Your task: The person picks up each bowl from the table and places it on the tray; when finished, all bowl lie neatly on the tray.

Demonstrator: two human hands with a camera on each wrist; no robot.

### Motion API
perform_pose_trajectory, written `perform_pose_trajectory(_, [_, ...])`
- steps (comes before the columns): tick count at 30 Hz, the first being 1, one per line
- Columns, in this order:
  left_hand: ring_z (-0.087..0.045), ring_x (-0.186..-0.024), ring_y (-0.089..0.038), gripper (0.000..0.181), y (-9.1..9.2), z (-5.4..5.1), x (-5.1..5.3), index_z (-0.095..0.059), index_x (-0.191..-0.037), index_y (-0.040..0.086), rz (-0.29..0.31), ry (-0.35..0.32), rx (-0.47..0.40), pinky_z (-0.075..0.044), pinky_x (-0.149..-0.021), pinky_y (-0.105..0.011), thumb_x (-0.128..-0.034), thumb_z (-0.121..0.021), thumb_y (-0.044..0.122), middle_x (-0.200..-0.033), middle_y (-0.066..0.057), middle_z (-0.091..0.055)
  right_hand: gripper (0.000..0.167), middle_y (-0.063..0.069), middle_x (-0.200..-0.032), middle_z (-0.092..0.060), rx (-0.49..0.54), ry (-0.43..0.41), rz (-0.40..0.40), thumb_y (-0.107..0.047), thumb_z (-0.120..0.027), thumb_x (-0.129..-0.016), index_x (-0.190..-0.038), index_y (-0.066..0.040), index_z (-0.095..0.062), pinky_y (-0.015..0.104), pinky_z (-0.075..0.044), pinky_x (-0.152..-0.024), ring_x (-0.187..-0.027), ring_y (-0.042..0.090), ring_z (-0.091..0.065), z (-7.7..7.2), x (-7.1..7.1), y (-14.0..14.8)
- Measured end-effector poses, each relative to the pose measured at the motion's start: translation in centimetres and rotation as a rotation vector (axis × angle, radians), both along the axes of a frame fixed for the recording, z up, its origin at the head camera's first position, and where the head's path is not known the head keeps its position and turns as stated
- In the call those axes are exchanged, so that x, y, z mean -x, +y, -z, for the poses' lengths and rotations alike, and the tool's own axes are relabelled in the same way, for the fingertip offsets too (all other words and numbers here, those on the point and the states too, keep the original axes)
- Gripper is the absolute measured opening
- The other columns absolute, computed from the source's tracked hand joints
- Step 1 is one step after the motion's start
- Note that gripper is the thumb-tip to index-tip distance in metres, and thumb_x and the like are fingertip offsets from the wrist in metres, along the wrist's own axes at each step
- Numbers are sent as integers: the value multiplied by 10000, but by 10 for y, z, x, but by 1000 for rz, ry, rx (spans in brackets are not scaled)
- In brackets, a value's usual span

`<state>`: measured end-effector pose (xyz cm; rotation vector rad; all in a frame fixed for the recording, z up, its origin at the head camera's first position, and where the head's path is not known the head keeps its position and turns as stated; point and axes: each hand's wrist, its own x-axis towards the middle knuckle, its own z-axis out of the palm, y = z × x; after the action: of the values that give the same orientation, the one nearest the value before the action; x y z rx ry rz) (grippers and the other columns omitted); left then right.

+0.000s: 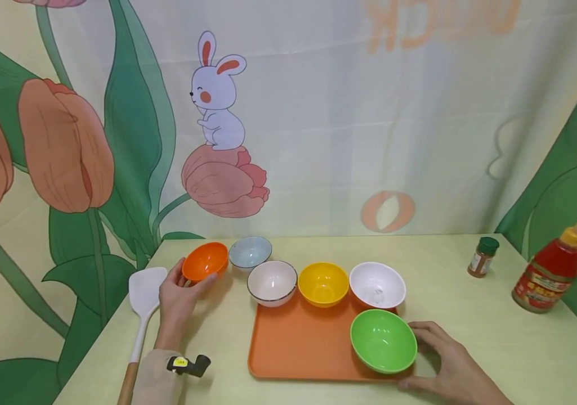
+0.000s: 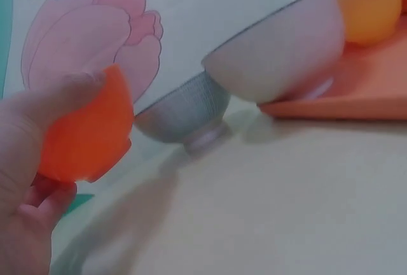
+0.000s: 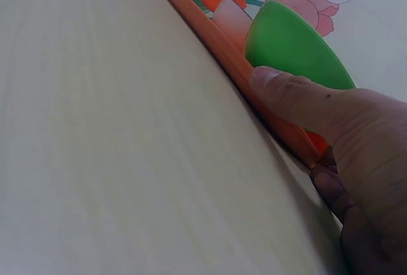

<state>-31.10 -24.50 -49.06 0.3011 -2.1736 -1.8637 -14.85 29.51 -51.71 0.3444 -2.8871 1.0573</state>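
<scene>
An orange bowl (image 1: 205, 262) is tilted in my left hand (image 1: 179, 298), thumb on one side and fingers on the other. In the left wrist view the orange bowl (image 2: 92, 132) is held off the table, beside a grey-blue bowl (image 2: 191, 109). My right hand (image 1: 450, 360) grips the near right corner of an orange tray (image 1: 298, 354). In the right wrist view the thumb (image 3: 299, 97) lies along the tray's front edge, other fingers partly hidden at its side. A green bowl (image 1: 383, 340) sits on that corner, close to this hand.
Cream (image 1: 272, 283), yellow (image 1: 323, 284) and white (image 1: 376, 284) bowls line the tray's far side. A white spatula (image 1: 146, 292) with a wooden handle lies at the left. A green-capped jar (image 1: 483, 257) and a red sauce bottle (image 1: 549, 270) stand right. A printed curtain hangs behind.
</scene>
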Motion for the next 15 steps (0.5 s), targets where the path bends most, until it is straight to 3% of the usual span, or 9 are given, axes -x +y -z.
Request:
perform_pose_trajectory(9, [-509,-1554,-256,1032,19,-33,-6,-388,-1744,166,56,122,11,-466,-1264,-418,-905,-968,321,-1737,-47,-471,957,27,-1512,-608,25,-35,5,-633,-1021,-692,-1457,-168,-682,700,-519,-1162,-1382,337,-618,-1,1,-3])
perform_pose_trajectory(15, [-529,-1521,-264,995,43,-57,-17,-432,-1715,119,139,218,48,-488,-1242,-422,-901,-972,309,-1682,-60,-522,967,-35,-1472,-627,-5,25,8,-690,-1002,-670,-1443,-198,-694,661,-547,-1144,-1338,276,-637,0,-1,-2])
